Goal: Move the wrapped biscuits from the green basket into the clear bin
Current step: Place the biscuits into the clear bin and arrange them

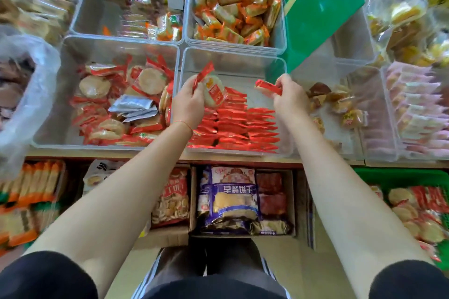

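Both hands are over the clear bin (233,56) in the middle of the shelf. My left hand (188,102) grips a round wrapped biscuit (213,90) with red wrapper ends, held upright above the bin's left side. My right hand (289,97) pinches another red-wrapped biscuit (268,87) over the bin's right side. Rows of red-wrapped biscuits (233,126) stand packed on edge in the near half of the bin; its far half shows bare floor. The green basket (398,177) sits low at the right, with more wrapped biscuits (413,211) inside.
Clear bins of other snacks surround the middle one: round biscuits (107,104) at left, orange packets (238,7) behind, small cakes (340,104) at right. A green card (320,7) leans at the back right. Below the shelf edge stand cardboard boxes of bagged snacks (233,201).
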`<state>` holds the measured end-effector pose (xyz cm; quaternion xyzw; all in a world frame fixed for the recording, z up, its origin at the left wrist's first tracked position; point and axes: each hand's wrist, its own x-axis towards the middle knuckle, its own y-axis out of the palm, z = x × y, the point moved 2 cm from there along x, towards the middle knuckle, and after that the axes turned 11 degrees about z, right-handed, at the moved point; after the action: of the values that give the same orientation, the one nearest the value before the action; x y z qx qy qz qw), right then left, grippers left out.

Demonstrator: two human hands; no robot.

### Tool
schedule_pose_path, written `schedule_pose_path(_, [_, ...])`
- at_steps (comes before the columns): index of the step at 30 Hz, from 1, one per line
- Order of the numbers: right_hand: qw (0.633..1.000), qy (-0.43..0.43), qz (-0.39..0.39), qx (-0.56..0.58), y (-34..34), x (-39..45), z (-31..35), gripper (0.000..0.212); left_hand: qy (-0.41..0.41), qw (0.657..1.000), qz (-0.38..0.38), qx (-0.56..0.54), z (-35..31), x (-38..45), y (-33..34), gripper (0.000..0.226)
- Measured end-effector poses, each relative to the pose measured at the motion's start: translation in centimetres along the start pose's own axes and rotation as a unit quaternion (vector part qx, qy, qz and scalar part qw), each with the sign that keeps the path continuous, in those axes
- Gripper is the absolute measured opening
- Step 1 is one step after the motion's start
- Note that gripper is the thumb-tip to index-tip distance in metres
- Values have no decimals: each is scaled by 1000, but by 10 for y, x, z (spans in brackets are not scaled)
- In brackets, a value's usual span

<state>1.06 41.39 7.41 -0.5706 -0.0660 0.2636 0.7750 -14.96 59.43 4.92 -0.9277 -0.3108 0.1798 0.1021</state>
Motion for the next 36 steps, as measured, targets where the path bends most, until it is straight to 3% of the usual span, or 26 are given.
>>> schedule_pose_path(4, [972, -69, 49, -221, 25, 21, -1, 24, -21, 1000, 14, -3, 11, 13, 16, 29])
schedule_pose_path(9, [940, -105, 63, -319, 46, 40, -9, 30, -23, 1000, 4, -15, 16, 22, 27, 27])
schedule_pose_path(13, [904, -121, 131, -388, 49, 52, -5, 32, -29, 999, 3, -31, 6, 28, 32, 23])
schedule_pose_path(15, [917, -120, 133, -357, 44, 58, -2, 31, -32, 999, 13, -33, 1, 32, 35, 25])
schedule_pose_path(18, [977, -153, 113, -95, 29, 67, 3, 46, -22, 997, 44, -61, -7, 38, 44, 23])
schedule_pose_path(20, [961, -205, 169, 74, 20, 62, 14, 65, -1, 996, 73, -53, -14, 41, 52, 23])
schedule_pose_path(22, [939, -252, 201, 120, 16, 54, 27, 71, 20, 994, 100, -27, -19, 44, 60, 23])
schedule_pose_path(25, [949, -222, 182, 132, 12, 55, 31, 35, 67, 993, 98, 23, -29, 42, 66, 24])
schedule_pose_path(27, [973, -177, 109, 100, 6, 60, 23, 21, 111, 986, 52, 110, -27, 39, 55, 33])
schedule_pose_path(30, [988, -137, -1, -65, 4, 67, 6, 17, 123, 941, -28, 313, -4, 38, 25, 43])
schedule_pose_path(33, [970, -132, 40, -200, 23, 66, 0, 17, 46, 862, -12, 505, 28, 36, 5, 43])
schedule_pose_path(36, [945, -143, 100, -278, 47, 62, 2, 28, 37, 824, 31, 565, 45, 34, 2, 49])
